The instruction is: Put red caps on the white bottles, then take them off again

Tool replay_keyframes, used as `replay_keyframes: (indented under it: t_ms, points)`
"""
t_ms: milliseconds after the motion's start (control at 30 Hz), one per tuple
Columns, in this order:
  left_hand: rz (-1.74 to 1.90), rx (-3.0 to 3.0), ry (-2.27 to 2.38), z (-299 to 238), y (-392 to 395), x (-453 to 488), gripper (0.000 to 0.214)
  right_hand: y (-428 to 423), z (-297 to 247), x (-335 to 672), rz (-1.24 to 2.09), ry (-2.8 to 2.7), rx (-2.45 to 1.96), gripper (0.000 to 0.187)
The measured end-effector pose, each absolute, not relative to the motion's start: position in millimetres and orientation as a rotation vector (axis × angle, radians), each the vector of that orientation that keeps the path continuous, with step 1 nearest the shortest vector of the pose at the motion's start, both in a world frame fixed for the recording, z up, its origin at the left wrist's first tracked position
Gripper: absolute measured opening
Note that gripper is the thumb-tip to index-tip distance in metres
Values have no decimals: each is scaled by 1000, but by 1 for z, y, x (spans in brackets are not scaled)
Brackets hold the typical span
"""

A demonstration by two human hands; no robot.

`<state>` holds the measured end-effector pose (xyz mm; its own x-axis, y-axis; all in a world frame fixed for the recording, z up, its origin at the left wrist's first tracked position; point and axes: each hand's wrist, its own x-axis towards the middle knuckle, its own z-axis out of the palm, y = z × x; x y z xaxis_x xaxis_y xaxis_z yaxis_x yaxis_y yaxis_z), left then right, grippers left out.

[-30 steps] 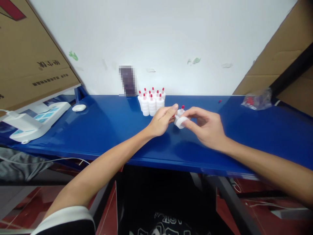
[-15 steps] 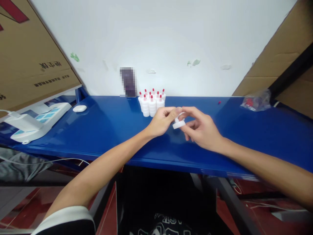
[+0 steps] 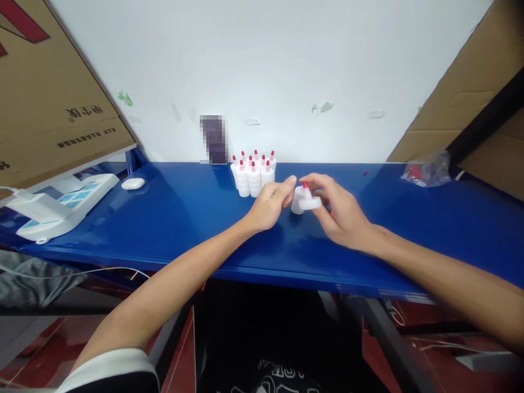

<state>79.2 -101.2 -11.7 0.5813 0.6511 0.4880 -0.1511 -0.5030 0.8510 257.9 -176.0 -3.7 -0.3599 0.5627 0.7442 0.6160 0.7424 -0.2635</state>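
Observation:
My right hand (image 3: 336,210) pinches a white nozzle cap (image 3: 310,203) with a red tip (image 3: 305,185), its wide round base downward. Just left of the cap and partly behind it is a white rounded piece (image 3: 297,201), perhaps a bottle; whether a hand touches it I cannot tell. My left hand (image 3: 272,203) is closed beside it, thumb against the curled fingers, and anything inside is hidden. Beyond my left hand, several white squeeze bottles (image 3: 254,180) with red-tipped nozzles stand upright in a tight group on the blue table (image 3: 184,218).
A clear bag of red tips (image 3: 426,170) lies at the right, with one loose red tip (image 3: 366,173) nearer the middle. To the left are a white earbud case (image 3: 133,184) and a power strip (image 3: 96,188). A pixelated dark object (image 3: 215,139) leans on the wall.
My hands have drawn slightly apart; the left thumb has come off the nozzle. A red tip now shows on the cap, and the white piece behind it is more visible.

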Motion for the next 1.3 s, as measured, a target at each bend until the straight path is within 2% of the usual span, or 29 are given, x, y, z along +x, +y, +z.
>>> replay_keyframes:
  t_ms: [233,467,600,700,867,1000,1300]
  points:
    - [1009,1995,458,-13,-104,76,61,-162,0,276,-108,-1937,-1081,33]
    - [714,2469,361,-13,-111,71,48,-152,-6,281,-20,-1718,-1155,38]
    - [613,2670,366,-14,-110,70,35,-147,-9,283,-70,-1697,-1136,24]
    - [591,2759,408,-15,-108,69,28,-145,-12,283,-59,-1704,-1113,28]
    - [524,2868,452,-16,-106,69,32,-148,-13,281,-39,-1819,-1082,46]
    - [505,2904,504,-16,-105,69,35,-152,-9,278,-149,-1913,-1034,41]
    - [508,2929,588,-18,-104,69,40,-154,-8,278,-143,-1965,-1006,33]
